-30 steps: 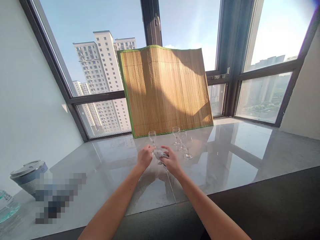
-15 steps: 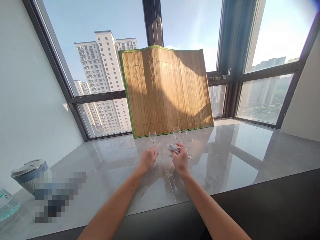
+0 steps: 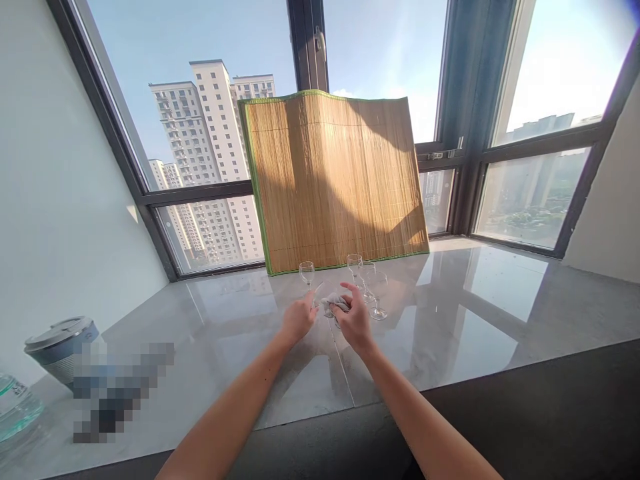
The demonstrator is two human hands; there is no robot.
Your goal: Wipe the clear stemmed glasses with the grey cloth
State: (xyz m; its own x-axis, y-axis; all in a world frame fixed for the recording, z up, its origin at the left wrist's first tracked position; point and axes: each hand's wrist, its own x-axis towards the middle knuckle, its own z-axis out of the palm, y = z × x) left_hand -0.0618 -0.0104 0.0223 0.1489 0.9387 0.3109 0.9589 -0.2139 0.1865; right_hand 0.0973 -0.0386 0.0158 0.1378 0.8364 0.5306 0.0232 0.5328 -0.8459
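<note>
My left hand is closed over the counter, its fingers around what looks like a clear glass; only a thin edge shows, so its shape is hard to make out. A crumpled whitish cloth is pinched in my right hand, index finger raised, close beside my left fingers. Behind the left hand a small stemmed glass stands upright. More stemmed glasses stand past the right hand: one at the back, and one nearer with its foot visible.
The glossy grey counter runs below the windows. A bamboo mat with green edging leans upright against the window frame. On the left are a lidded cup, a clear bottle and a blurred-out dark item.
My right hand has moved slightly left with the cloth, bringing it near the left hand's fingertips. Its index finger has lifted away from the cloth. The left hand has barely moved.
</note>
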